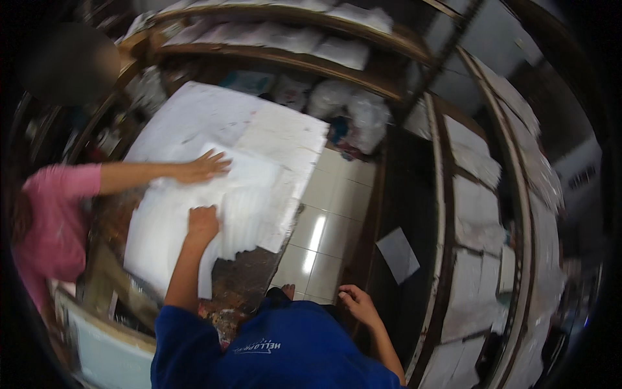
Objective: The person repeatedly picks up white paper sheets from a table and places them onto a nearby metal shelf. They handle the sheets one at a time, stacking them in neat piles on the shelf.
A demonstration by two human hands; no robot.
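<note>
My left hand [203, 222] rests on a wide, fanned-out pile of thin white sheets [249, 223], its fingers curled into a fist. What may be pinched under those fingers is hidden. The sheets overlap loosely, their near edges uneven and partly blurred. A larger white board [175, 117] with a scuffed surface lies beneath them. Low by my right side, away from the pile, my right hand [356, 303] hangs with loosely bent fingers somewhat apart and nothing visible in it. A co-worker's hand [202, 168] is spread flat on the far part of the pile.
The co-worker in a pink top [58, 214] stands at the left. Right of me is a dark bench [408, 194] with one white sheet [398, 255] on it. Shelves with paper stacks [476, 214] line the right and back. Plastic bags [350, 110] sit beyond the tiled floor [324, 227].
</note>
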